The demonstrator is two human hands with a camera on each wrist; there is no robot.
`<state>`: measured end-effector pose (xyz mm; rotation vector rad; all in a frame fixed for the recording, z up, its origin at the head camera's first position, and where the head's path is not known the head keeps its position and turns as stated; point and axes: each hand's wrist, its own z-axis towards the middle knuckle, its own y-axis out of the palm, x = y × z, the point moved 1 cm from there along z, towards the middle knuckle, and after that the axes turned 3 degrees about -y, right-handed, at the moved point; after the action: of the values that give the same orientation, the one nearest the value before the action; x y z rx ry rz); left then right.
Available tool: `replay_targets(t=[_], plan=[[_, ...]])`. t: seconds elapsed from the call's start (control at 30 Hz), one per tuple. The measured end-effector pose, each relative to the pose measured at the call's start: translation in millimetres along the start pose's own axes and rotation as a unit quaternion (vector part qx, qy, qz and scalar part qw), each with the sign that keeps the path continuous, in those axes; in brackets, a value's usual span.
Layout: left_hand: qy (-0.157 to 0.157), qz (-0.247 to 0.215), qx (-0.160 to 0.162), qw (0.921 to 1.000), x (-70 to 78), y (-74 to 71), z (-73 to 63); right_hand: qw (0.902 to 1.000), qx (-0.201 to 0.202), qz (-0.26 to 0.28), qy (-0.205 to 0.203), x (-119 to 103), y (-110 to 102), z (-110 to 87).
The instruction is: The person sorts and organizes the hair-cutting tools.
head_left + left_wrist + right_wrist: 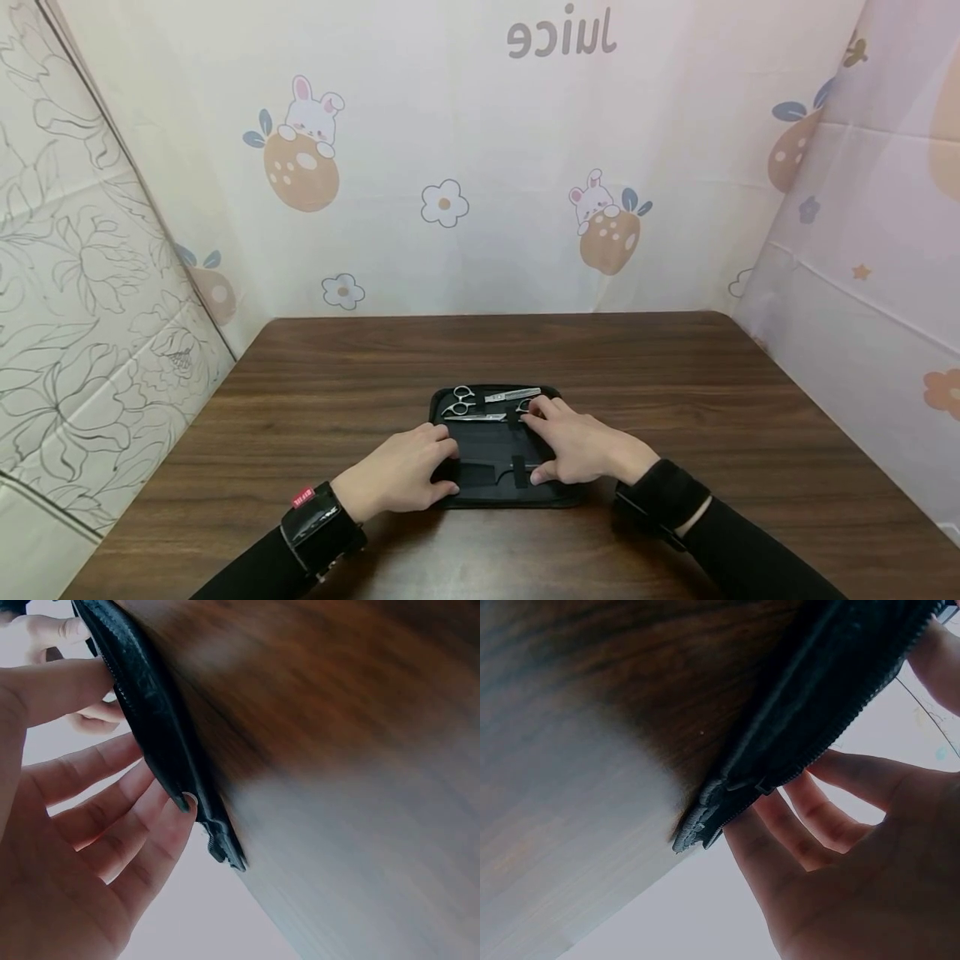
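Observation:
A black zip case (483, 442) lies on the wooden table with its inside facing up. Elastic loops hold silver thinning scissors (517, 394) at the far side and a second pair of scissors (474, 417) below them, handles to the right. A black tail comb (474, 473) lies along the near side. My left hand (405, 468) rests at the case's left edge, fingers spread along its side in the left wrist view. With extended fingers, my right hand (581, 442) touches the right side, partly covering the second scissors' handles and the comb's tail.
The brown wooden table (300, 392) spreads around the case. Patterned cloth (450, 125) hangs behind the table, and more cloth (862, 317) stands along its right side. A flower-print panel (90, 275) borders the left.

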<state>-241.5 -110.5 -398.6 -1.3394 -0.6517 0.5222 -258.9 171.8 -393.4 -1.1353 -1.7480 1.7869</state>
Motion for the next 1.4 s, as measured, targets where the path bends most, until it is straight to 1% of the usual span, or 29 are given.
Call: replay_targets(t=[0.2, 0.4, 0.8, 1.03, 1.27, 1.4], plan=[[0.000, -0.016, 0.001, 0.9999, -4.0, 0.0, -4.3, 1.0000, -0.001, 0.000, 0.002, 0.1, 0.2, -0.8], [0.004, -0.028, 0.008, 0.9996, -4.0, -1.8, -6.5, 1.0000, -0.006, -0.003, 0.005, 1.4, 1.3, -0.4], [0.012, -0.020, 0.006, 0.9997, -1.5, -1.8, -1.5, 1.0000, -0.006, -0.001, 0.000, 1.0, 0.7, 0.0], [0.033, -0.007, 0.011, 0.9994, 2.9, -1.1, 3.3, 1.0000, -0.006, -0.004, -0.003, 1.1, 1.4, -0.8], [0.031, -0.008, 0.007, 0.9995, 4.1, 0.3, 4.3, 1.0000, -0.008, -0.001, -0.002, 0.8, 1.2, -0.9], [0.026, -0.006, 0.016, 0.9995, 2.1, 1.9, 2.9, 0.9999, -0.012, -0.003, 0.004, 1.2, 0.6, -0.5]])
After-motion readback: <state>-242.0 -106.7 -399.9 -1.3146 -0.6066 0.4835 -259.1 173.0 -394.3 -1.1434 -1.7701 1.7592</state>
